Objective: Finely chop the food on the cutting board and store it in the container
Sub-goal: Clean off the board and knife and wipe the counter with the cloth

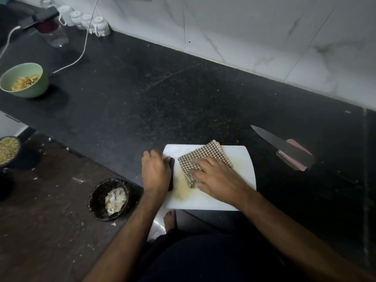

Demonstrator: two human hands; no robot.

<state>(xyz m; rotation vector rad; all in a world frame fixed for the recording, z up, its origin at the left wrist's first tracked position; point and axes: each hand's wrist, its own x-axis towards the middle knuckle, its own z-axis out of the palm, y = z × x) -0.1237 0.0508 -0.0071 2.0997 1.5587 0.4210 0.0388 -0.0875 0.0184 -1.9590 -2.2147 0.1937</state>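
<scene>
Cutting board [240, 159]: white w/ a yellowish smear near its middle. Cloth [203, 157]: brown-and-cream check, small squares. Counter [162, 94]: black, pale speckles. Knife [270, 139]: grey steel blade; it lies on a pink block [299, 153]. Bowl [24, 82] far left: pale green, yellow-orange shreds inside. Basket [97, 198] below the counter: dark woven, w/ whitish scraps in it. Dark pot [12, 149] at left edge: tan-yellow chopped bits. Wall tiles [264, 33]: white w/ grey veins. Cups [85, 21] at back: white. Cable [81, 51]: white. Floor [50, 231]: dark brown, white flecks.
</scene>
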